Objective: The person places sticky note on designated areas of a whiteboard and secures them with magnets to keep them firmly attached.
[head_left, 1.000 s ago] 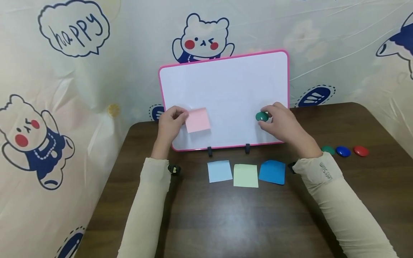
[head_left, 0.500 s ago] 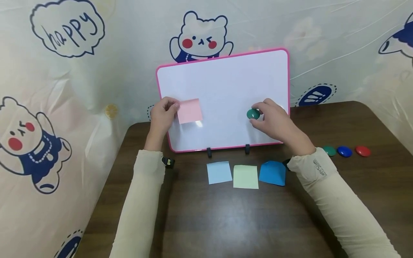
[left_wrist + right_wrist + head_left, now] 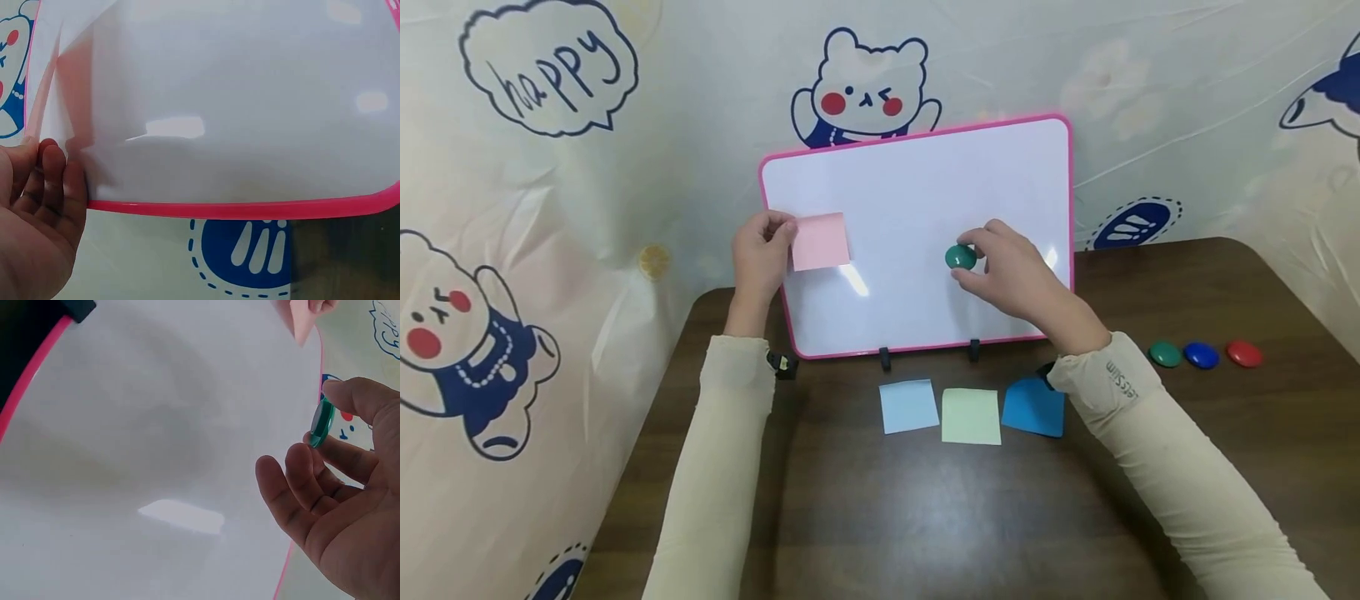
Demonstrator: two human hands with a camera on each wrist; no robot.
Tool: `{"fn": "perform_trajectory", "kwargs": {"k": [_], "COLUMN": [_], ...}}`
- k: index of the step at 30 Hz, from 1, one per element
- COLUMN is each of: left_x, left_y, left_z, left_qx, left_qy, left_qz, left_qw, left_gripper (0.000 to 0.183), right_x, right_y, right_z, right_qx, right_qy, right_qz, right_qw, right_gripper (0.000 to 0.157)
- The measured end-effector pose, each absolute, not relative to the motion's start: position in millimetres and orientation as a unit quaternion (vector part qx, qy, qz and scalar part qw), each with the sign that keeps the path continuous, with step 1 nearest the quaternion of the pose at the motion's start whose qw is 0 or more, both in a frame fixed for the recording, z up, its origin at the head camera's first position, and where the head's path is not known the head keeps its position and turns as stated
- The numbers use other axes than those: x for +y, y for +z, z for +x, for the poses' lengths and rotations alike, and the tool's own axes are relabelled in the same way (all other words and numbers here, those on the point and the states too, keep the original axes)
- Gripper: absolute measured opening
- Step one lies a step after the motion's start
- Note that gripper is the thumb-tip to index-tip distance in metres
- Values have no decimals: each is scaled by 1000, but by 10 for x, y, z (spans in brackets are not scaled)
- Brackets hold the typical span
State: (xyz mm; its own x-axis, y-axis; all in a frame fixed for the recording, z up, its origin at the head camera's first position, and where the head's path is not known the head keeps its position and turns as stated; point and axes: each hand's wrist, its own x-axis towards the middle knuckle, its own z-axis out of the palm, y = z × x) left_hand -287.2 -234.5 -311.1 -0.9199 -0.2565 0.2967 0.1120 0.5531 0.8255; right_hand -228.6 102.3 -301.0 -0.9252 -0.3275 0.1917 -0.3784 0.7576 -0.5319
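Note:
My left hand (image 3: 760, 257) pinches a pink sticky note (image 3: 822, 242) by its left edge, in front of the left part of a pink-framed whiteboard (image 3: 910, 200). Seen from the left wrist, the note (image 3: 44, 94) stands nearly edge-on to the board, its reflection beside it. Between thumb and fingertip my right hand (image 3: 1018, 271) holds a round green magnet (image 3: 960, 257) before the board, right of its middle. The right wrist view shows this magnet (image 3: 322, 422) on edge, with a pale flat back toward the board and the other fingers loosely bent.
Light blue (image 3: 909, 407), pale green (image 3: 971, 417) and darker blue (image 3: 1033, 408) sticky notes lie in a row on the brown table (image 3: 850, 517). Green (image 3: 1165, 354), blue (image 3: 1202, 356) and red (image 3: 1244, 354) magnets lie at the right. Two black feet support the whiteboard, with a printed cloth behind.
Both hands have moved left and slightly up across the whiteboard, the left carrying the pink sticky note, the right carrying the green magnet. The notes and magnets on the table stayed put.

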Motion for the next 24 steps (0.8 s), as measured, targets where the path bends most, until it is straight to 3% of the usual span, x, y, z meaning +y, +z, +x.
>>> {"fn": "perform_trajectory", "kwargs": {"k": [24], "left_x": [-2324], "left_y": [-2975], "left_z": [-3076], "left_qx": [-835], "left_qy": [-504], "left_qz": [61], "left_qw": [213], "left_gripper": [24], "right_x": [644], "right_y": [-2952], "right_z": [-2375], "right_qx": [-929], "right_qy": [301], "right_qz": [206], "right_qw": [62], "right_gripper": [50]}}
